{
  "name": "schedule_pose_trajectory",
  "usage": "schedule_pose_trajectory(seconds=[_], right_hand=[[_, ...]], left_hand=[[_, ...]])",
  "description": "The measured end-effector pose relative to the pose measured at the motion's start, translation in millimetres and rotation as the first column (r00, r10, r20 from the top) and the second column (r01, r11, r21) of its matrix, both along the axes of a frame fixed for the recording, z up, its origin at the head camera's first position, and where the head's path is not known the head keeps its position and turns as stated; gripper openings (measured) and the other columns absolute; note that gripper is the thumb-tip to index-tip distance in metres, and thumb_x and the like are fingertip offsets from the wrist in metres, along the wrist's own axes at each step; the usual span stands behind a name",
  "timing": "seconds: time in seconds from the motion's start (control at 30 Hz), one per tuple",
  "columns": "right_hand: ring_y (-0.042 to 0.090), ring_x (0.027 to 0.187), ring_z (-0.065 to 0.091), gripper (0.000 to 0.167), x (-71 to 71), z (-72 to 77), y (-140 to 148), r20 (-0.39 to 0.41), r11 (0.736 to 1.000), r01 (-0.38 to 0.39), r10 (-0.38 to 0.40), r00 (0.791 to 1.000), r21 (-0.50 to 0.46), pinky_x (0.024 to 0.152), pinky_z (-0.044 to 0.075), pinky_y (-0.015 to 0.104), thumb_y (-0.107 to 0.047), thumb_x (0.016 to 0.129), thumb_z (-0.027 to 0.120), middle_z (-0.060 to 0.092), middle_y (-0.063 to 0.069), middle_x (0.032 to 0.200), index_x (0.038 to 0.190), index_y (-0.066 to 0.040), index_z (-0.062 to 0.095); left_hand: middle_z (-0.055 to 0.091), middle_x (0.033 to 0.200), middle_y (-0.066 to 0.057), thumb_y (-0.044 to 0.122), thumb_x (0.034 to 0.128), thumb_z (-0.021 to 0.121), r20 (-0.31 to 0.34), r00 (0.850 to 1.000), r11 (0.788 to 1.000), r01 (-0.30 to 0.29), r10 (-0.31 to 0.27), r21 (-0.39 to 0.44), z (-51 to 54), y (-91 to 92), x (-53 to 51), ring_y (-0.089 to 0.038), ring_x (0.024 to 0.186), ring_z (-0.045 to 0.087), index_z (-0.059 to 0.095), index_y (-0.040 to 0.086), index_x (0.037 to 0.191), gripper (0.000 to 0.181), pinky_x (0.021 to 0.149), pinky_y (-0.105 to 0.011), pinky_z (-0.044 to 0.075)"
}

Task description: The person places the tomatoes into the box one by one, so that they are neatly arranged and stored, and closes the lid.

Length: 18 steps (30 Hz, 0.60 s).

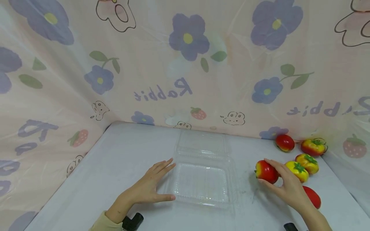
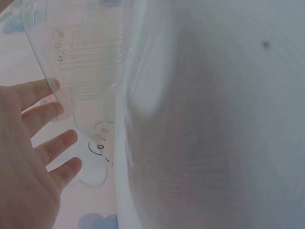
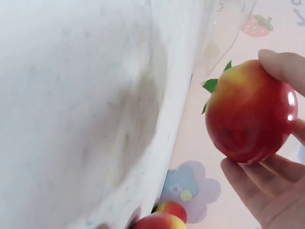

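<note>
Red-and-yellow fruit (image 1: pixel 266 173): gripped in right hand (image 1: pixel 291 188), right of clear container (image 1: pixel 199 183). Lid (image 1: pixel 202 143): open, far side. Left hand (image 1: pixel 146 186): fingers spread by container's left edge, contact unclear. Done, apparently: one pick-up. Remaining: five other fruits (image 1: pixel 297 172), farther right; none visible inside container.

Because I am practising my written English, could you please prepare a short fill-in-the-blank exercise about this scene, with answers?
1. The right hand grips a fruit whose small leaves are ____.
2. Beside the left hand, the clear container is not closed but ____.
3. The backdrop bears a word printed in mirror writing: ____.
4. In the head view, besides the gripped one, ____ more fruits are visible.

Missing words: green; open; Rabbit; five.
</note>
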State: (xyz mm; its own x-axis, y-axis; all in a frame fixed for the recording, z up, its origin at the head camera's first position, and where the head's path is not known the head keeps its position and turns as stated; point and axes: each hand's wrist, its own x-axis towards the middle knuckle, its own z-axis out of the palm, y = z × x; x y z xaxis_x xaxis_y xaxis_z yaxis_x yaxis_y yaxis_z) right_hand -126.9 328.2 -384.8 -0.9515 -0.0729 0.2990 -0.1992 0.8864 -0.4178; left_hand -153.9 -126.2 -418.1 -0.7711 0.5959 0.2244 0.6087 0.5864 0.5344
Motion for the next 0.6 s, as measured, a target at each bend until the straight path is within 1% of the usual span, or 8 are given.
schedule_pose_trajectory(seconds=[0.03, 0.13, 0.2, 0.27, 0.3, 0.43, 0.5, 0.6], right_hand=[[0.037, 0.108, 0.052, 0.073, -0.6, 0.3, -1.1, -0.008, 1.0, -0.002, 0.002, 1.0, -0.002, 0.079, 0.053, 0.056, -0.033, 0.076, 0.081, 0.053, 0.024, 0.13, 0.137, -0.007, 0.048], [0.033, 0.108, 0.053, 0.073, -2.6, 1.3, -5.0, -0.014, 1.0, -0.005, 0.005, 1.0, -0.024, 0.08, 0.057, 0.031, -0.032, 0.076, 0.081, 0.054, 0.021, 0.13, 0.137, -0.008, 0.049], [0.032, 0.11, 0.053, 0.073, -4.2, 2.2, -8.1, -0.021, 0.999, -0.004, 0.003, 1.0, -0.043, 0.079, 0.055, 0.021, -0.031, 0.076, 0.082, 0.055, 0.02, 0.13, 0.137, -0.009, 0.049], [0.032, 0.11, 0.053, 0.073, -5.4, 2.3, -11.3, -0.022, 0.998, -0.005, 0.004, 1.0, -0.065, 0.077, 0.045, 0.007, -0.03, 0.076, 0.082, 0.055, 0.019, 0.13, 0.138, -0.01, 0.049], [0.032, 0.111, 0.052, 0.073, -5.9, 2.5, -13.1, -0.021, 0.997, -0.005, 0.003, 1.0, -0.078, 0.077, 0.044, 0.006, -0.03, 0.076, 0.082, 0.055, 0.019, 0.13, 0.138, -0.011, 0.049], [0.032, 0.11, 0.053, 0.074, -7.7, 3.6, -20.5, -0.017, 0.994, 0.003, -0.005, 1.0, -0.105, 0.077, 0.045, 0.009, -0.032, 0.076, 0.081, 0.055, 0.019, 0.13, 0.139, -0.011, 0.048], [0.031, 0.109, 0.053, 0.074, -8.3, 5.2, -24.5, -0.015, 0.994, 0.005, -0.007, 1.0, -0.113, 0.078, 0.055, 0.022, -0.033, 0.077, 0.081, 0.055, 0.018, 0.13, 0.139, -0.012, 0.048], [0.03, 0.107, 0.054, 0.074, -8.8, 6.7, -29.1, -0.015, 0.993, 0.006, -0.007, 1.0, -0.118, 0.078, 0.058, 0.041, -0.034, 0.077, 0.08, 0.055, 0.018, 0.13, 0.139, -0.012, 0.047]], left_hand=[[0.019, 0.16, 0.003, 0.064, 0.0771, 0.066, 0.001, 1.0, 1.0, -0.001, 0.001, 0.0, -0.2, 0.0, -0.1, -0.037, 0.143, 0.023, 0.031, 0.02, 0.151, 0.093, 0.109, -0.064, 0.025], [0.018, 0.16, 0.004, 0.064, 0.0772, 0.066, -0.003, 1.0, 1.0, -0.001, 0.001, 0.003, -0.7, -0.4, -0.2, -0.036, 0.143, 0.023, 0.03, 0.021, 0.151, 0.093, 0.109, -0.064, 0.025], [0.018, 0.16, 0.004, 0.064, 0.0772, 0.066, -0.006, 1.0, 1.0, 0.0, 0.0, 0.005, -0.7, -0.7, -0.5, -0.036, 0.143, 0.023, 0.03, 0.022, 0.151, 0.093, 0.108, -0.064, 0.026], [0.019, 0.16, 0.003, 0.064, 0.0772, 0.066, -0.006, 1.0, 1.0, 0.001, -0.001, 0.004, -0.5, -0.7, -0.7, -0.037, 0.143, 0.023, 0.03, 0.022, 0.151, 0.093, 0.108, -0.064, 0.026], [0.019, 0.16, 0.003, 0.064, 0.0772, 0.067, -0.006, 1.0, 1.0, 0.002, -0.002, 0.005, -0.4, -0.7, -0.8, -0.037, 0.143, 0.023, 0.031, 0.021, 0.151, 0.092, 0.108, -0.064, 0.026], [0.019, 0.16, 0.003, 0.063, 0.0771, 0.067, -0.002, 1.0, 1.0, 0.004, -0.004, 0.006, 0.0, -0.3, -0.7, -0.037, 0.143, 0.023, 0.03, 0.022, 0.151, 0.093, 0.108, -0.064, 0.026], [0.019, 0.16, 0.004, 0.063, 0.077, 0.067, -0.003, 1.0, 1.0, 0.004, -0.004, 0.005, 0.0, -0.2, -0.4, -0.037, 0.143, 0.023, 0.031, 0.021, 0.151, 0.093, 0.108, -0.064, 0.026], [0.019, 0.16, 0.003, 0.063, 0.0769, 0.067, -0.007, 1.0, 1.0, 0.005, -0.005, 0.003, -0.1, -0.1, -0.1, -0.038, 0.143, 0.024, 0.032, 0.018, 0.151, 0.093, 0.108, -0.064, 0.026]])
